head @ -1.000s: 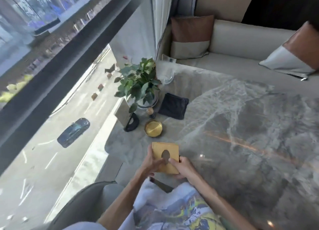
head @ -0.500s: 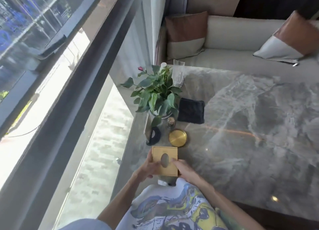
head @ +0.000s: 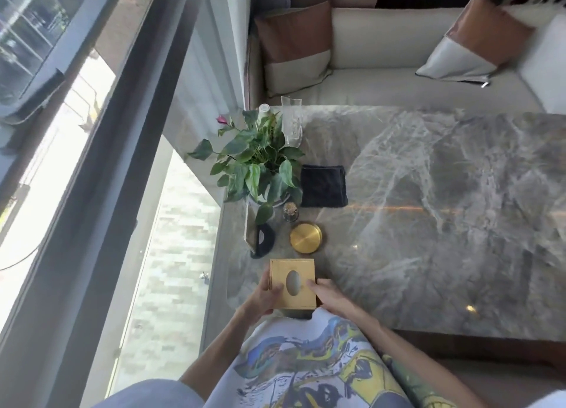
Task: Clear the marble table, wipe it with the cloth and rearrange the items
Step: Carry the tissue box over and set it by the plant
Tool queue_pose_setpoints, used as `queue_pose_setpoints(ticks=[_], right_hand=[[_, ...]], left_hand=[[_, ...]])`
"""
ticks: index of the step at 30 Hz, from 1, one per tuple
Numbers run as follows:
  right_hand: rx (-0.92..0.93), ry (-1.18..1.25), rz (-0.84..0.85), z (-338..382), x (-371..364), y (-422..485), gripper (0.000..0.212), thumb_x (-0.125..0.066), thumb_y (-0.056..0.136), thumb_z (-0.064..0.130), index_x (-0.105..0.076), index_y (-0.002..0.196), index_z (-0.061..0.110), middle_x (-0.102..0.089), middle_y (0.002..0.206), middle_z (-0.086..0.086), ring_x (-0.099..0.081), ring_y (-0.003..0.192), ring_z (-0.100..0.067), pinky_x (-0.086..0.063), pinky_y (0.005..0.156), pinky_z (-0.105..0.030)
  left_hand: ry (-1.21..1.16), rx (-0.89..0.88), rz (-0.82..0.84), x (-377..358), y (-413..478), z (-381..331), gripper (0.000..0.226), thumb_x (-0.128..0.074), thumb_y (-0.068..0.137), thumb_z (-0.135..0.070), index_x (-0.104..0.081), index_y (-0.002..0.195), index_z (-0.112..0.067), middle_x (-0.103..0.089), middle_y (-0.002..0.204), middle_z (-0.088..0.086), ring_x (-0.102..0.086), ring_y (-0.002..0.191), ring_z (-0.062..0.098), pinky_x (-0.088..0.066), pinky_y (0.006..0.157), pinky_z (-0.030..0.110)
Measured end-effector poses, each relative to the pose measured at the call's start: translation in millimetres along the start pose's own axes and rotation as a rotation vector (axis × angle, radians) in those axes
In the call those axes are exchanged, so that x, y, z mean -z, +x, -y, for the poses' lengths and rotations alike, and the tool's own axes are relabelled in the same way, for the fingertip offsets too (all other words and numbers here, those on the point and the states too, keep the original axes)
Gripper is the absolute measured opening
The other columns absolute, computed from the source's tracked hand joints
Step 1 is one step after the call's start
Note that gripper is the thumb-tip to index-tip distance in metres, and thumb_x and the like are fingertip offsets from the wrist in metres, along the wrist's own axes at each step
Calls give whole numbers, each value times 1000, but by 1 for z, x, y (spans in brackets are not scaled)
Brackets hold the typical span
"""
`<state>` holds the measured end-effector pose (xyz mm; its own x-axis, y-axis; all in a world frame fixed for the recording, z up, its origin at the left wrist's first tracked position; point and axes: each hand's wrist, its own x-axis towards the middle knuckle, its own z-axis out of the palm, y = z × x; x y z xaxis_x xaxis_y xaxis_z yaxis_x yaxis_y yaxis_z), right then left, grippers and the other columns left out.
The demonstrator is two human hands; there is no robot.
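A gold tissue box (head: 292,282) with an oval slot sits at the near left edge of the grey marble table (head: 428,208). My left hand (head: 265,297) grips its left side and my right hand (head: 329,294) its right side. Beyond it lie a round gold coaster (head: 305,237), a small toothpick jar (head: 290,211) and a folded dark cloth (head: 323,186). A leafy potted plant (head: 257,165) stands along the left edge, with a clear glass (head: 291,122) behind it and a stand with a black base (head: 260,239) in front.
A large window runs down the left side, close to the table edge. A cream sofa (head: 398,55) with brown-and-white cushions (head: 295,46) lines the far side of the table. The table's near edge (head: 459,335) is by my body.
The view has swung right and down, showing more of the table and sofa. Both hands stay on the tissue box at the table's near left edge.
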<state>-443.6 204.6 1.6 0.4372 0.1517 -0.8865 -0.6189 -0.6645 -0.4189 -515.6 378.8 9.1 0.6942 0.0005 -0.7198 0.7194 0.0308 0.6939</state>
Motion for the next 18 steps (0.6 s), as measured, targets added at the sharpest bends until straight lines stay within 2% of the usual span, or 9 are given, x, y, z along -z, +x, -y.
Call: queue_pose_setpoints(ticks=[4,7,10,12,18], right_hand=[[29,2,21,-2,6,-4,39,-46,98,37,-64,113,5,-69,114,-14,-65,96,-22,-47,71,-27],[29,-5,30,-8,8,-3,39,-46,96,40,-66,109,9,-69,113,-14,-66,105,-26,-51,87,-35],[26,-5,34,-12,10,3,41,-47,94,44,-66,108,10,-70,111,-13,-66,104,-26,-50,94,-40],[22,-11,32,-11,11,1,42,-47,94,45,-65,110,10,-70,110,-11,-66,103,-24,-50,95,-39],[27,20,32,-7,11,-4,40,-46,97,39,-64,112,7,-70,111,-11,-66,103,-24,-51,87,-33]], left_hand=[[-7,-58,41,-3,3,2,45,-46,97,-19,-28,134,-35,-53,121,3,-58,94,9,-51,62,21],[-2,-89,65,-3,2,-3,37,-45,98,-13,-33,126,-34,-56,114,1,-64,87,-2,-53,63,19],[-6,-83,87,-3,0,-6,40,-49,89,-25,-35,123,-40,-56,115,1,-61,91,9,-52,62,19],[-6,-67,72,-4,0,-8,38,-48,91,-24,-34,121,-42,-55,113,-2,-58,91,12,-51,58,17],[56,-23,20,-4,5,-2,52,-48,92,-30,-24,133,-50,-53,126,2,-55,109,24,-54,75,33]])
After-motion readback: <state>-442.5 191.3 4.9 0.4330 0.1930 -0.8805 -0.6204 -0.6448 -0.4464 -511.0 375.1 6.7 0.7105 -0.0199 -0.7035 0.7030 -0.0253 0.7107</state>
